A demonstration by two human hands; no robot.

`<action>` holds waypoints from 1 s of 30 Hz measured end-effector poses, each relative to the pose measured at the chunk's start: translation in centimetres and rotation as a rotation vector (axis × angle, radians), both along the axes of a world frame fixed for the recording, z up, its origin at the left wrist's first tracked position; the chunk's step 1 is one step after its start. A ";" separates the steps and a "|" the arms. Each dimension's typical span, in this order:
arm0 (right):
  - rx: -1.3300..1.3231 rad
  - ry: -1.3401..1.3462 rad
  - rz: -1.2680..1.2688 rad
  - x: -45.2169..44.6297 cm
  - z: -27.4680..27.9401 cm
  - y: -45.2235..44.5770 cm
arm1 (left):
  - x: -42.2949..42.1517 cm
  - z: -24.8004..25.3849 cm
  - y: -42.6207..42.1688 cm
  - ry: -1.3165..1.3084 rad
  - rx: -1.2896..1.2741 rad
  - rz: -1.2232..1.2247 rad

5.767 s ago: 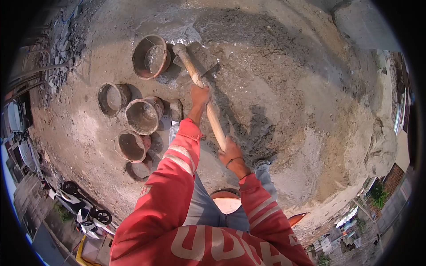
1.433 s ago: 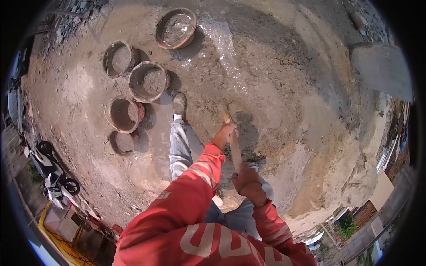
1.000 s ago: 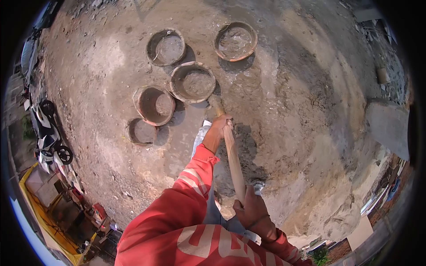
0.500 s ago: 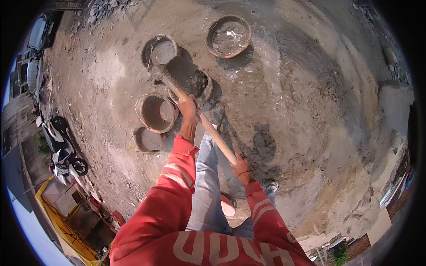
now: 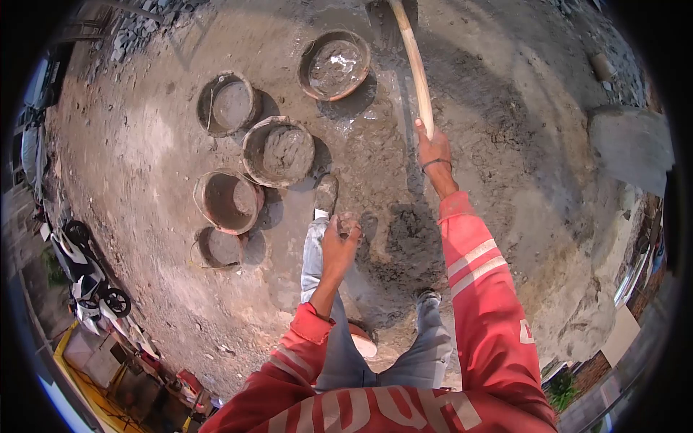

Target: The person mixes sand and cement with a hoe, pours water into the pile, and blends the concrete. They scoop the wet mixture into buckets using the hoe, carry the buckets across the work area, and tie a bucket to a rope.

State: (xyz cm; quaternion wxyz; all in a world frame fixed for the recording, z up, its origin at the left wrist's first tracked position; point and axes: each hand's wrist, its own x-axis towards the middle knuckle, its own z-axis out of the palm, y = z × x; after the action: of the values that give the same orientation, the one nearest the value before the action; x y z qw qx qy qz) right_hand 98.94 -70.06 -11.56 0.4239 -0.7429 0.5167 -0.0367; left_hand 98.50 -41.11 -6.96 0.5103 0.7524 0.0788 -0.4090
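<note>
My right hand [image 5: 434, 151] is wrapped round the lower end of a hoe's long wooden handle [image 5: 415, 68]. The hoe's dark blade [image 5: 379, 20] lies at the top edge of the view, partly cut off. My left hand [image 5: 341, 244] hangs above my left leg, its fingers loosely curled and apart, holding nothing. Ahead of it stands a bucket with wet mortar [image 5: 289, 151] inside. Wet grey mortar [image 5: 415, 234] is spread on the ground between my hands and beyond my feet.
A wide tub [image 5: 334, 65] of watery mix stands ahead. More buckets [image 5: 229, 103] stand to the left, including a brown one [image 5: 229, 202] and a smaller one [image 5: 219, 247]. Parked motorbikes [image 5: 90, 278] are at far left. Rubble [image 5: 137, 32] lies at upper left.
My left hand has let go of the handle and come back toward my body. My right hand has swung the hoe from above the buckets to the far right. The bucket shows mortar inside.
</note>
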 end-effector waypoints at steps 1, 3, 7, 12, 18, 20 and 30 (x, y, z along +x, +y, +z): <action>0.107 0.023 -0.058 1.1 -3.2 -3.2 | -1.5 -0.5 1.5 0.046 0.027 0.018; 0.242 0.106 -0.119 2.6 -4.7 -6.9 | -3.4 -1.0 4.4 0.057 0.072 0.000; 0.475 0.289 -0.184 -0.6 -1.6 -6.2 | -4.3 -1.1 8.6 0.107 0.116 0.094; 0.585 0.368 -0.165 -9.9 2.9 -5.1 | -3.9 0.3 10.1 0.117 0.130 0.178; 0.716 0.585 0.158 -9.8 11.4 -5.4 | -2.5 1.4 8.6 0.228 -0.008 0.286; 0.785 0.637 0.192 -7.9 12.8 -4.5 | -1.6 2.4 7.5 0.327 -0.082 0.345; 0.817 0.737 0.496 0.6 25.9 10.0 | 4.0 1.1 0.1 0.876 -0.279 0.380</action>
State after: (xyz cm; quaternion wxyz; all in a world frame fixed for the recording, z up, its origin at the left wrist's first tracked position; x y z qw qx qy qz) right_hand 99.59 -60.08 14.32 0.4637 -0.5821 0.4133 0.5247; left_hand 102.55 -41.02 -5.88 0.5906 0.4065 0.3660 -0.5932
